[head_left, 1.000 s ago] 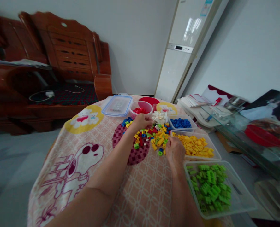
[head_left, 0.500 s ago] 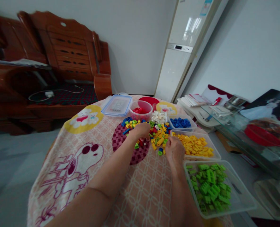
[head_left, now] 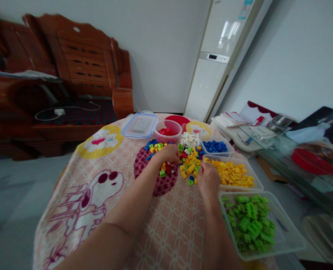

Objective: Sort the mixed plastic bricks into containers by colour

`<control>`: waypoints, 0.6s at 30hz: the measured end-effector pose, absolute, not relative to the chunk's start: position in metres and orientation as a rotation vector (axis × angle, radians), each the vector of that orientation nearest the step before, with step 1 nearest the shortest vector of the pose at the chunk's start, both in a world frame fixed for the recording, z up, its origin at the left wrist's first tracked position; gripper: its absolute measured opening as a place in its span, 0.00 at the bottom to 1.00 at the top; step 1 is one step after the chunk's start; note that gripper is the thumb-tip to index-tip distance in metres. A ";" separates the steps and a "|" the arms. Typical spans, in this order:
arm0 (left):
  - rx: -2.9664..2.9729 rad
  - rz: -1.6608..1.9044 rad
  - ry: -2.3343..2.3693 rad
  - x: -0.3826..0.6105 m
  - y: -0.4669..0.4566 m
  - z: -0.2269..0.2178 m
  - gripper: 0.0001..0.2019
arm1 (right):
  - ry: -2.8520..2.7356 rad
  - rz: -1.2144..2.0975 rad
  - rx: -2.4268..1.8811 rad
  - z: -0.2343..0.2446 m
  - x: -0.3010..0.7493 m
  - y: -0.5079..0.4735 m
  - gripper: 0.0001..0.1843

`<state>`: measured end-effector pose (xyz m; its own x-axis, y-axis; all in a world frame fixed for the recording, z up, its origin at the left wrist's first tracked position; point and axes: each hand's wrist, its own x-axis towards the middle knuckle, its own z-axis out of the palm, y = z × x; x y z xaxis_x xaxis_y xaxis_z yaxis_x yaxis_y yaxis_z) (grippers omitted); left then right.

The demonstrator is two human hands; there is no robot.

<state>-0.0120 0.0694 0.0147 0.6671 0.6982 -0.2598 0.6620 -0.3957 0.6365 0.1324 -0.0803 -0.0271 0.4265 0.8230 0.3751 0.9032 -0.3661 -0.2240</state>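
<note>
My left hand [head_left: 170, 153] reaches into a loose pile of mixed toy building bricks [head_left: 189, 165], fingers curled down; whatever is in them is hidden. My right hand [head_left: 208, 177] rests at the pile's right side with fingers bent together, beside the container of yellow bricks [head_left: 234, 173]; its fingertips are too small to show a held piece. Behind the pile stands a round tub [head_left: 168, 135] with red bricks. White bricks [head_left: 189, 139] lie heaped next to it, and a container of blue bricks [head_left: 214, 146] is to their right. Green bricks [head_left: 250, 221] fill part of the nearest container.
A patterned cloth [head_left: 177, 228] covers the round table. Blue-edged lids [head_left: 139, 125] lie at its back left. To the right is a glass-topped table [head_left: 270, 153] with a red bowl [head_left: 309, 161]. A wooden bench [head_left: 82, 63] stands at the left, a white upright cabinet unit [head_left: 208, 71] behind.
My left hand has shifted very slightly to the right over the pile. My right hand and the containers look the same.
</note>
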 end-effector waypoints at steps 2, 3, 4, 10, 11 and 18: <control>1.998 0.287 1.022 -0.013 0.074 0.012 0.03 | -1.469 -0.289 -2.284 -0.028 0.133 -0.080 0.13; 1.919 0.397 1.006 -0.012 0.076 0.010 0.03 | -1.469 -0.295 -2.279 -0.028 0.133 -0.080 0.13; 1.825 0.501 0.988 -0.010 0.078 0.007 0.02 | -1.467 -0.298 -2.277 -0.029 0.133 -0.080 0.13; 1.252 0.979 0.915 0.007 0.082 -0.004 0.05 | -1.465 -0.284 -2.282 -0.028 0.132 -0.080 0.12; 1.201 1.018 0.907 0.009 0.082 -0.005 0.06 | -1.463 -0.282 -2.286 -0.028 0.132 -0.080 0.12; 1.017 1.116 0.728 0.020 0.079 -0.011 0.12 | -1.468 -0.298 -2.283 -0.030 0.133 -0.080 0.12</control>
